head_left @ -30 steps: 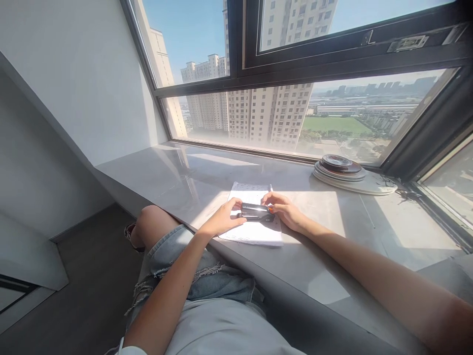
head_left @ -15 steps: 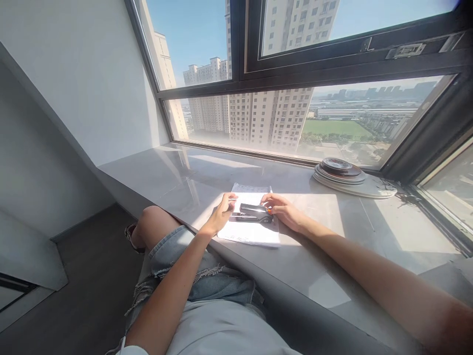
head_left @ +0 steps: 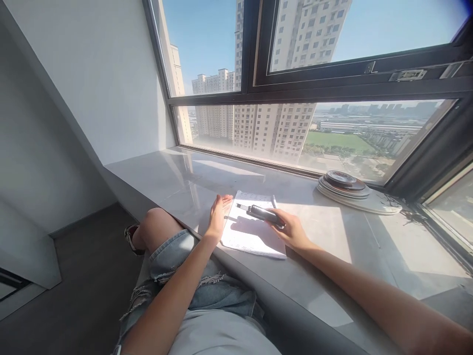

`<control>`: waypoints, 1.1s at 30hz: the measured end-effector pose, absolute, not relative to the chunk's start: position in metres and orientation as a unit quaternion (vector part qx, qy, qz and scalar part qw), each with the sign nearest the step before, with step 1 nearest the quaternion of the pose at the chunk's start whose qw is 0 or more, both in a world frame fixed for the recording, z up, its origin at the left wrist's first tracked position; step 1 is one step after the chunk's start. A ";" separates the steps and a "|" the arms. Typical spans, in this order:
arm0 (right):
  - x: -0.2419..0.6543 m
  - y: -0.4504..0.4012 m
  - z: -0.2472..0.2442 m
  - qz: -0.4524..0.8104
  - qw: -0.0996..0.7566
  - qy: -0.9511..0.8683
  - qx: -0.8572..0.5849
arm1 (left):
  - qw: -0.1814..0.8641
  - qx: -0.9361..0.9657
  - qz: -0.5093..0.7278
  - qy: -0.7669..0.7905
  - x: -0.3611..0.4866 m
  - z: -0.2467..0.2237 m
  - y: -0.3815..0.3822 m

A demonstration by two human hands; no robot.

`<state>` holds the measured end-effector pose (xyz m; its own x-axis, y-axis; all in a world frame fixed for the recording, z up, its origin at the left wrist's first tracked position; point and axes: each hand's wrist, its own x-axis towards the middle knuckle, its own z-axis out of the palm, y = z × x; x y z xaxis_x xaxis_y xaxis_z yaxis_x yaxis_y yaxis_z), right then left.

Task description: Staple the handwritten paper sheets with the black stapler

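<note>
My right hand (head_left: 290, 228) is wrapped round the rear of a black and silver stapler (head_left: 262, 214), raised above a stack of white sheets (head_left: 251, 239). The stapler's front end points left, and its shadow falls on the paper. At the left edge of the sheets is my left hand (head_left: 220, 213), its fingers extended and nothing visible in it. The sheets carry lines of small writing and lie on the grey sill.
Several stacked plates (head_left: 343, 186) stand on the grey sill (head_left: 310, 281) at the right, near the window frame (head_left: 295, 96). A bent knee (head_left: 162, 224) is at the sill's front edge.
My right hand has taken hold of the stapler and lifted it off the paper. My left hand has opened at the sheets' left edge. The view has shifted slightly.
</note>
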<state>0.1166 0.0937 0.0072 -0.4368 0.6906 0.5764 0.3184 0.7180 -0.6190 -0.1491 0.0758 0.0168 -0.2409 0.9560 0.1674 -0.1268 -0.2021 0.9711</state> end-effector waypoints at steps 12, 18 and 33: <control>0.115 0.092 0.004 -0.047 0.405 -0.894 -0.188 | 0.687 0.231 0.588 0.359 -0.121 0.012 0.059; 0.114 0.091 0.002 -0.146 0.411 -0.887 -0.151 | 0.722 0.138 0.611 0.293 -0.122 0.008 0.060; 0.116 0.094 0.001 -0.018 0.503 -0.817 -0.282 | 0.714 0.203 0.603 0.292 -0.122 0.004 0.056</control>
